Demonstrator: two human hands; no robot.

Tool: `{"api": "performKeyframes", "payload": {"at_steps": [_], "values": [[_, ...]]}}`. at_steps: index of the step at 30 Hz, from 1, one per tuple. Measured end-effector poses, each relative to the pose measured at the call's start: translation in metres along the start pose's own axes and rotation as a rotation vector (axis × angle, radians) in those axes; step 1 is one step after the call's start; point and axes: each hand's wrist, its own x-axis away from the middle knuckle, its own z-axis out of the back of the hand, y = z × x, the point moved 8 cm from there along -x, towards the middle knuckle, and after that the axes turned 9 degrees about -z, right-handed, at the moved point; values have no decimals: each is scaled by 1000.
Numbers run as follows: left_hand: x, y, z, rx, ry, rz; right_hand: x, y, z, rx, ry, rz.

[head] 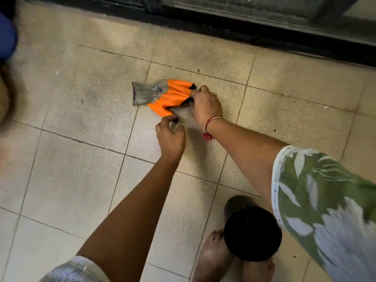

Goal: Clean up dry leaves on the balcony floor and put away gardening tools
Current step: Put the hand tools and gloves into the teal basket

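Note:
Orange gardening gloves [171, 96] with grey cuffs and black fingertips lie on the beige tiled floor [81, 159] in the middle of the head view. My right hand [205, 106] grips the gloves at their fingertip end, fingers curled over the black tips. My left hand [171, 133] sits just below, pinching the grey cuff of the lower glove between thumb and fingers. Both arms reach down and forward from the bottom of the view.
A round black object [252, 234] hangs near my bare foot [213, 259] at the bottom right. A dark door track [244, 31] runs along the top edge. A blue thing [7, 37] shows at the far left. Small specks dot the tiles.

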Motion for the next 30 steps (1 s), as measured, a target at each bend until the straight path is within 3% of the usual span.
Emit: {"api": "performKeyframes", "payload": {"at_steps": [6, 11, 15, 21, 26, 30], "values": [[33, 30, 8, 96, 29, 85, 36, -3, 47, -190, 15, -53], [93, 61, 15, 582, 132, 476, 93, 7, 110, -393, 6, -109], [110, 108, 29, 663, 51, 367, 150, 30, 164, -534, 16, -146], [151, 179, 4, 509, -141, 266, 230, 103, 212, -601, 5, -390], [210, 232, -54, 363, -353, 160, 296, 167, 254, -755, 146, -546], [261, 268, -98, 294, -527, 58, 350, 222, 292, -835, 391, -611]]}}
